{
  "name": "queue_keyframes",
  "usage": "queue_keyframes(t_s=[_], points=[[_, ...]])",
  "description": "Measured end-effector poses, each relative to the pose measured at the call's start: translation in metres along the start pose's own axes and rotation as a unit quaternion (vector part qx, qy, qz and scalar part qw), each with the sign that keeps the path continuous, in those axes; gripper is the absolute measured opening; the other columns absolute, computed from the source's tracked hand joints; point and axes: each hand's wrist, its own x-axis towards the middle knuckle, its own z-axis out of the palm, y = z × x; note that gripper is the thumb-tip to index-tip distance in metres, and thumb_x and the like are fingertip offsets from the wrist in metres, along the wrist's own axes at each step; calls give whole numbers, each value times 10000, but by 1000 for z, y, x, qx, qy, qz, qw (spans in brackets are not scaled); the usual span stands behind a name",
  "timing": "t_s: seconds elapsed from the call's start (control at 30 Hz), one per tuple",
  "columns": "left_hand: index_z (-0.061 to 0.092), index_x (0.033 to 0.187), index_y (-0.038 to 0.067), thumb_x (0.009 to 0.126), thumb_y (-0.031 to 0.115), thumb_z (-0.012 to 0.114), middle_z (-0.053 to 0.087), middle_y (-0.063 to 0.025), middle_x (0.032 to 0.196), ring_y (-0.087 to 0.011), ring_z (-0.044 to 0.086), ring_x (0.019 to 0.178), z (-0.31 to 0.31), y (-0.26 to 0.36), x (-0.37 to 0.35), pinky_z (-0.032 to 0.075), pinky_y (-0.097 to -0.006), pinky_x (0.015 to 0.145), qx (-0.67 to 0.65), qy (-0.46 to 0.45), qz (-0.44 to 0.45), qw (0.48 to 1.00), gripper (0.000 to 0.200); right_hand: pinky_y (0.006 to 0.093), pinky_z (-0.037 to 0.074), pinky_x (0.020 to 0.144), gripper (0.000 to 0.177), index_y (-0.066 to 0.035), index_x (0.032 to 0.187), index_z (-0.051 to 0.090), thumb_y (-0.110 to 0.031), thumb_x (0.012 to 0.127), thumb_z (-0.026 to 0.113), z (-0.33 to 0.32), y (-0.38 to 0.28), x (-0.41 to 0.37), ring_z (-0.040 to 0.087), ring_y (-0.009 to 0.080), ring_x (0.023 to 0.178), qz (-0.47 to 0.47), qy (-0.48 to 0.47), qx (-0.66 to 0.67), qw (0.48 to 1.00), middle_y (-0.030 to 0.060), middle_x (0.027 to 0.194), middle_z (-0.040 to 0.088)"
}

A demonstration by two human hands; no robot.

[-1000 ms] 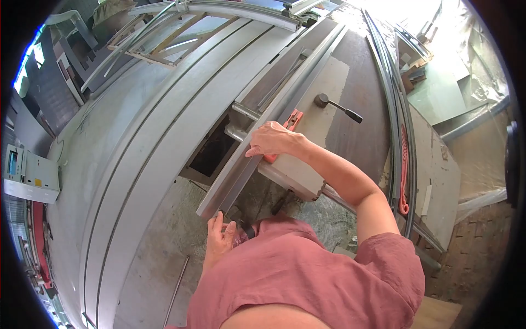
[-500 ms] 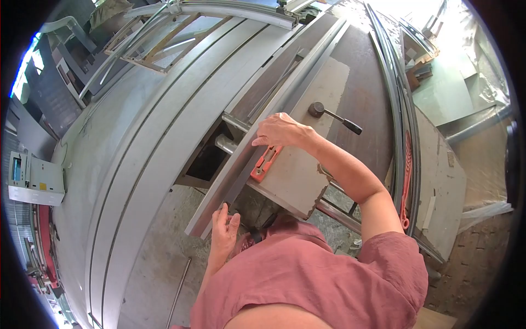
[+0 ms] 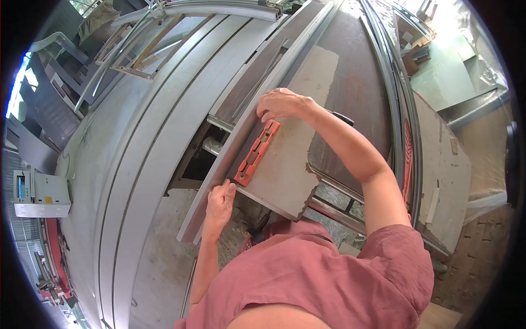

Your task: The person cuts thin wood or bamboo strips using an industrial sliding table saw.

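A long grey metal rail point(image 3: 219, 156) lies diagonally across the machine table point(image 3: 290, 164), with a narrow dark strip point(image 3: 245, 143) along its right side. My right hand point(image 3: 280, 104) is curled over the strip and rail edge, above a red slotted block point(image 3: 257, 153) lying on the table. Close to the near end of the strip, my left hand point(image 3: 220, 202) has its thumb and fingers together at the edge. What sits between its fingertips is small and partly hidden.
Long pale panels point(image 3: 164, 131) curve along the left. A black lever handle point(image 3: 343, 118) shows behind my right forearm. Dark long profiles point(image 3: 392, 88) and a red slotted tool point(image 3: 407, 159) lie on the right. A control box point(image 3: 41, 193) stands far left.
Both hands have moved forward along the rail. More of the red block now shows below my right hand. The view has shifted slightly, and my forearm now covers most of the lever.
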Motion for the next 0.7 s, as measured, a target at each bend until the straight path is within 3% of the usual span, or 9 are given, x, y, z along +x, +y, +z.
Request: queue_keyframes(t_s=[0.07,0.23,0.43,0.57,0.7], points=[[543,1204,-37,938,552,355,555,-220,1010,-379,492,955,1,6,8,381,-419,888,7,-26,-12,1000,672,362,464,849,271,-93,1025,639,-267,817,639,-8,6,-6,545,214,1059,-19,-20,-21,999,24,1062,601],[595,1038,4,930,583,333,524,-212,860,-358,503,862,-2,31,16,399,-419,805,5,-22,-45,999,644,348,461,891,284,-106,1059,626,-203,795,660,-3,13,-8,516,203,1105,-41,14,-77,996,14,1112,580],[571,947,-23,912,626,315,515,-207,808,-357,508,795,1,42,25,408,-418,759,-22,5,-42,999,698,345,464,892,281,-124,1060,629,-177,786,662,2,26,-6,503,188,1122,-54,39,-92,994,5,1119,576],[566,937,-32,904,645,298,512,-208,798,-361,499,783,0,44,32,405,-424,752,-10,-7,-33,999,729,353,454,886,276,-165,1051,646,-206,778,660,7,39,-3,516,192,1112,-48,53,-109,992,0,1111,593],[586,1109,17,890,659,321,593,-246,989,-383,552,974,-1,47,41,427,-394,840,-22,-35,-72,997,728,354,410,904,256,-156,1044,635,-212,796,659,1,50,-9,523,168,1064,-48,61,-116,990,-20,1089,577]])
